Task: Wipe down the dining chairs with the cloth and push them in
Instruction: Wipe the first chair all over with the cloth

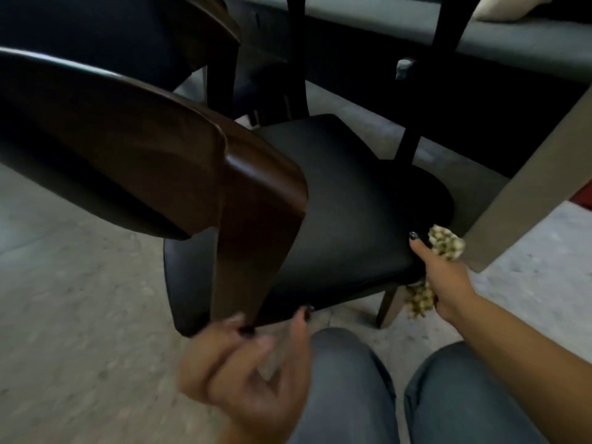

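A dining chair with a black padded seat [346, 200] and a dark brown wooden back [134, 145] stands right in front of me. My right hand [448, 280] grips a bunched, nubby yellowish cloth [445, 243] against the seat's right edge, thumb on the padding. More of the cloth hangs below the fist. Blurred by motion, my left hand [253, 366] sits at the seat's near corner, just under the foot of the back post. Its fingers are loosely curled and hold nothing, and the thumb tip is by the seat's rim.
A grey-beige table leg [531, 187] stands just right of the seat, under the table's edge [499, 36]. A second dark chair [179, 30] is at upper left. My knees in jeans [352, 389] are close to the chair. Pale speckled floor [80, 315] surrounds it.
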